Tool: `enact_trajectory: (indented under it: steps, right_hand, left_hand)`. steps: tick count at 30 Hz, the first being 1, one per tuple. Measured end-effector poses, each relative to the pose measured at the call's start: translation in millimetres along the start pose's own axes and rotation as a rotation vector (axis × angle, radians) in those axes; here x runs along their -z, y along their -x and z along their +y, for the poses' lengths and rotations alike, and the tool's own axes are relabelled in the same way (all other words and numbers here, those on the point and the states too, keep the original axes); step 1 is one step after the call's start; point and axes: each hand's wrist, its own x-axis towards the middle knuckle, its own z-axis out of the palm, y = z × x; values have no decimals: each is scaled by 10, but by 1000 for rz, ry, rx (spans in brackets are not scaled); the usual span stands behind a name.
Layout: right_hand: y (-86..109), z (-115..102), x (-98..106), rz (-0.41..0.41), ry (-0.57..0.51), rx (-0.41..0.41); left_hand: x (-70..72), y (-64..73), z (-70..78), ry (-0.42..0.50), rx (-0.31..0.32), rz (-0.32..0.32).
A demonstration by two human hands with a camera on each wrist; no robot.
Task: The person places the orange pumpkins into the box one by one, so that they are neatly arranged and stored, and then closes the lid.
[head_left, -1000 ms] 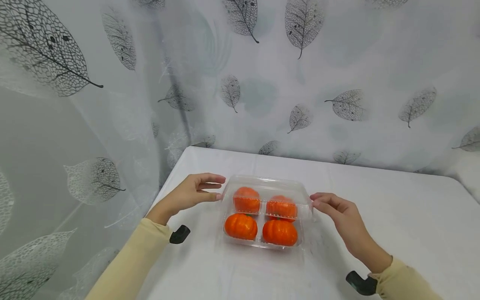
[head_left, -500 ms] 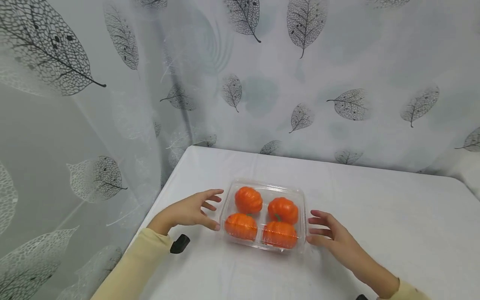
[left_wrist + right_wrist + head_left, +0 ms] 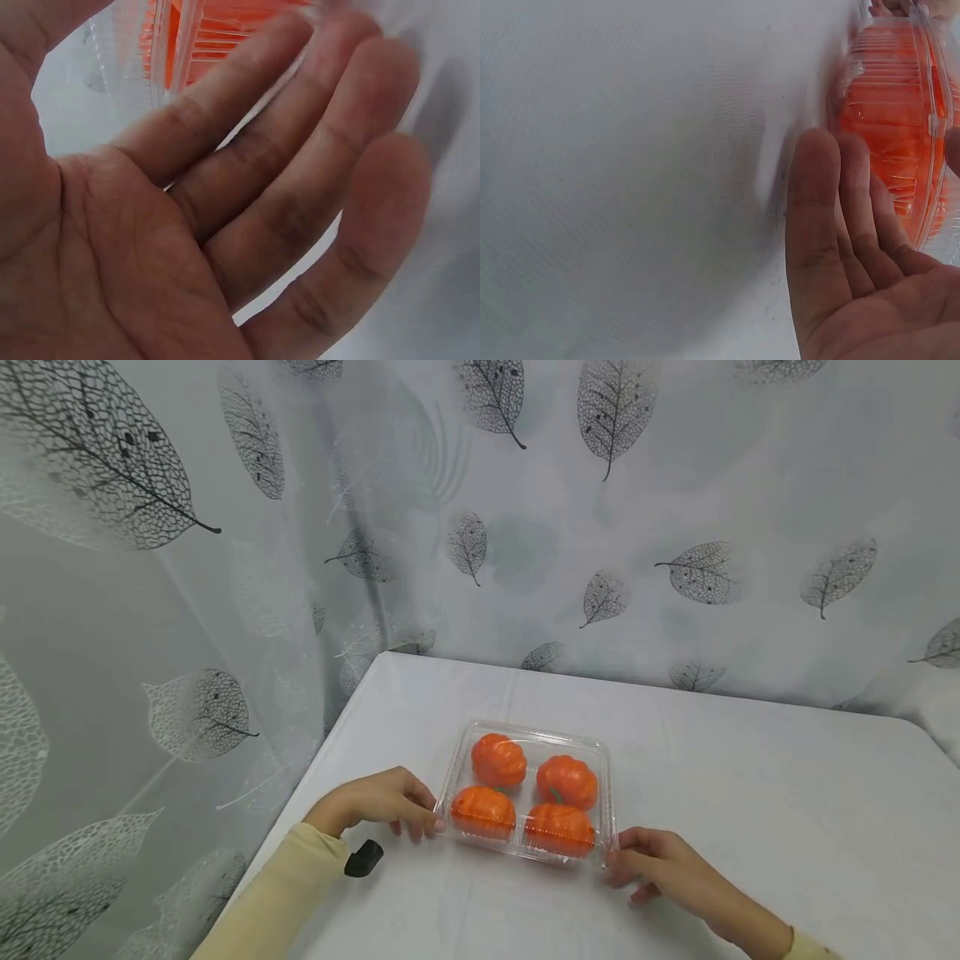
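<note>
A clear plastic clamshell box (image 3: pixel 534 735) stands on the white table with its lid down. Inside are several small orange pumpkins (image 3: pixel 567 781). My left hand (image 3: pixel 386 802) pinches the box's near left corner, the thumb at the rim and the fingers beside the wall. The left wrist view shows the left fingers (image 3: pixel 262 180) extended below the box's ridged edge. My right hand (image 3: pixel 660 868) pinches the near right corner, thumb at the rim. In the right wrist view, its fingers (image 3: pixel 814 210) lie along the box's side, with most of the thumb out of frame.
White cloth covers the table (image 3: pixel 735 768), whose far edge meets a pale curtain (image 3: pixel 675 485) printed with leaves. The same curtain hangs along the left side. A dark piece (image 3: pixel 364 858) sits at the left sleeve's cuff.
The lid has gone from partly raised to lying down over the pumpkins. Both hands have come from the lid's sides down to the box's near corners.
</note>
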Motion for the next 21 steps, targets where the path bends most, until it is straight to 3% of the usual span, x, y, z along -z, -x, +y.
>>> enact_trajectory:
  steps: [6, 11, 21]
  right_hand:
    - [14, 45, -24, -101, -48, 6]
    - [23, 50, -71, -130, -115, 27]
    - [45, 84, -134, -81, -108, 81]
  left_hand:
    - [-27, -60, -108, 146, -54, -148]
    - [-46, -111, -181, 268, -68, -275]
    - [-65, -136, -235, 375, -78, -291]
